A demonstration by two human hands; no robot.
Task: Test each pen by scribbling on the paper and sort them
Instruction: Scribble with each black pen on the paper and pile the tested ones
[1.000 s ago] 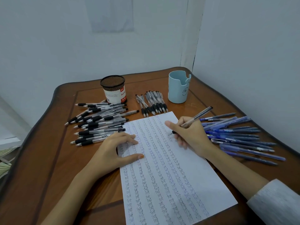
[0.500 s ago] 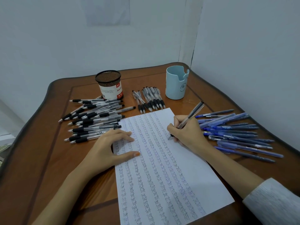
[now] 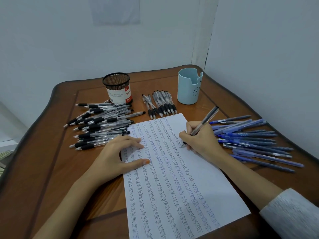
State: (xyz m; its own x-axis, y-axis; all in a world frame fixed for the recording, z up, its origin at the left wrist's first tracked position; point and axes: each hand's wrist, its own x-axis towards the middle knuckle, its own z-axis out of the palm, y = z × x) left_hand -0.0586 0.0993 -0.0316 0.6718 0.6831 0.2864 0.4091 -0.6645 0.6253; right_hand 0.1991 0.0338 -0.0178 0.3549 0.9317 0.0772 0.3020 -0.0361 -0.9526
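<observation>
A white sheet of paper (image 3: 203, 173) covered in columns of the word "test" lies in the middle of the table. My right hand (image 3: 202, 140) grips a clear pen with a dark cap end (image 3: 206, 119), its tip touching the paper near the right edge. My left hand (image 3: 119, 156) rests flat on the sheet's left edge, fingers spread. Several black-grip pens (image 3: 101, 125) lie in a pile at the left. Several more black-grip pens (image 3: 160, 104) lie in a row above the paper. Several blue pens (image 3: 250, 140) lie at the right.
A black mesh pen cup (image 3: 118, 88) with a red and white label stands at the back left. A light blue cup (image 3: 189, 87) stands at the back right. The brown wooden table (image 3: 43, 169) sits in a corner between two pale walls.
My right hand has brought the pen down from a raised, tilted hold to the paper, tip now touching the sheet. My left hand stays on the paper.
</observation>
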